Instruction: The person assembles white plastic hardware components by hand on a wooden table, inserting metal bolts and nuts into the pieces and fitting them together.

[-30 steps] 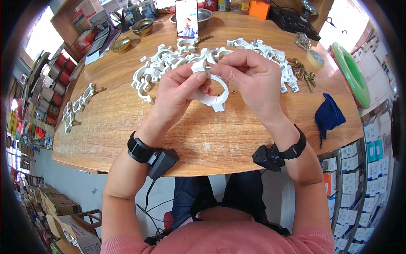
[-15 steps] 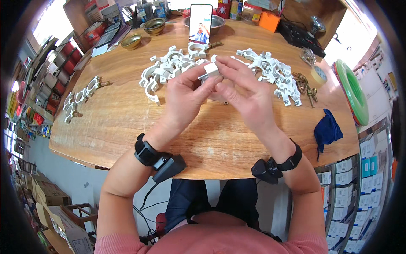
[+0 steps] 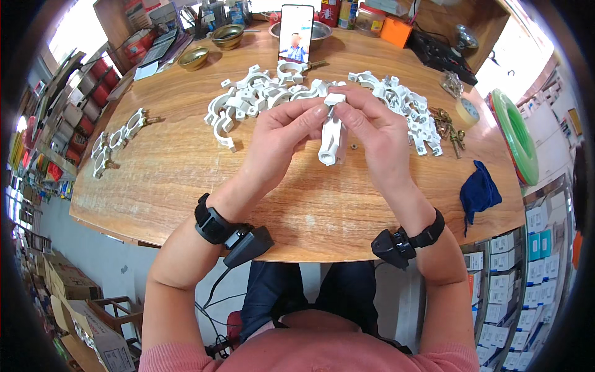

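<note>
Between both hands, above the middle of the table, is a white plastic pipe clamp (image 3: 332,137). Its socket end points down toward me, and a square lug sits at its top. My left hand (image 3: 279,133) pinches the lug from the left with thumb and fingers. From the other side my right hand (image 3: 376,131) grips it, thumb pressed near the lug. The fingers behind the clamp are partly hidden. On the wood beside my right hand lies a small nut (image 3: 354,147). A heap of white clamp halves (image 3: 248,96) lies beyond my left hand.
More small white clamp parts (image 3: 406,108) lie at the right, beside brass-coloured bolts (image 3: 455,133). Several clamps with bolts (image 3: 118,141) rest at the left. A phone (image 3: 295,34) stands at the back. A tape roll (image 3: 467,110) and blue cloth pouch (image 3: 480,192) are at the right.
The clamp has turned in my hands, so its long side and socket end now show below the fingers. Both hands have shifted slightly to the right.
</note>
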A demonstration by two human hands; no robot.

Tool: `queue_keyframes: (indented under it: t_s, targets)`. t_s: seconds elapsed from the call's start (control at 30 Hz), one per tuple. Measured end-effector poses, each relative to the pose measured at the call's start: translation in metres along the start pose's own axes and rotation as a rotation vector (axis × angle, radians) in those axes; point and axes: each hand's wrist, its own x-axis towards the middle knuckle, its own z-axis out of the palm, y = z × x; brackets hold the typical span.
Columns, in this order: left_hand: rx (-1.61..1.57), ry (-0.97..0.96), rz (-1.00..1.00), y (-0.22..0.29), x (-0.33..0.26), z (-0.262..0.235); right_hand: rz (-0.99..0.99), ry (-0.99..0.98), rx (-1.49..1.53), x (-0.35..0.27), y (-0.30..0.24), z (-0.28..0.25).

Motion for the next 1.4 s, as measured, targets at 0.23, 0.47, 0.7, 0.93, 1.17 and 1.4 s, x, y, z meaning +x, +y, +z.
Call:
queue_keyframes:
  t_s: [0.23,0.47,0.7,0.93,1.17,1.4]
  targets:
    - [0.042,0.074,0.082,-0.003,0.003,-0.003,0.018,-0.064,-0.092,0.009,0.000,-0.007]
    - [-0.082,0.136,-0.220,0.001,0.006,-0.008,0.246,-0.472,-0.863,0.022,0.017,-0.054]
    - [-0.139,0.171,-0.277,-0.002,0.006,-0.005,0.281,-0.564,-1.043,0.018,0.039,-0.052]
    - [-0.055,0.136,-0.344,-0.002,0.006,-0.008,0.149,-0.494,-1.102,0.018,0.023,-0.043]
    - [0.055,0.065,-0.345,-0.007,0.006,-0.012,-0.295,-0.264,-0.490,0.008,-0.010,-0.019]
    - [0.046,0.039,-0.315,-0.010,0.006,-0.009,-0.416,-0.327,-0.565,0.006,-0.003,-0.019]
